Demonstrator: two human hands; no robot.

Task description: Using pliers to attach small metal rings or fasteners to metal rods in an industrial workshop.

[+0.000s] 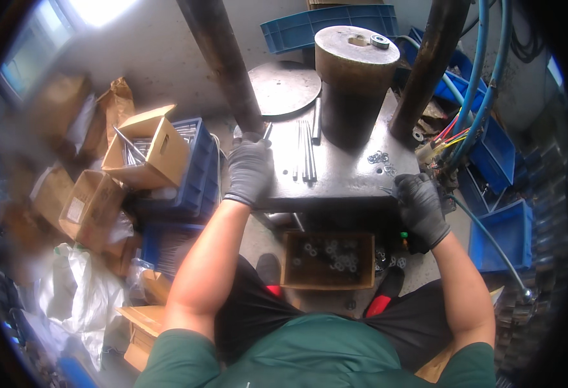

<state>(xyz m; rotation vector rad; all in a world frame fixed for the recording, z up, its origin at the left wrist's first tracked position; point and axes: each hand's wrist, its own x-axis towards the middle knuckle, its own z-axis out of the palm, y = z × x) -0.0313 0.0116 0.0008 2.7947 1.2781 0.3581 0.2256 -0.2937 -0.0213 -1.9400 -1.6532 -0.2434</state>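
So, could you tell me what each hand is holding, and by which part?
The left hand grips a thin metal rod near its lower end; the right hand rests at the press table edge, any hold unclear.

The left side of the room is all blurry, so the brown boxes (90, 207) and white bags (84, 291) there look smudgy. The left hand (250, 169) covers the near end of a thin metal rod (267, 132), so whether it grips it is unclear. The little rings in the box (328, 260) under the metal table (348, 174) are too dark and small to tell apart.
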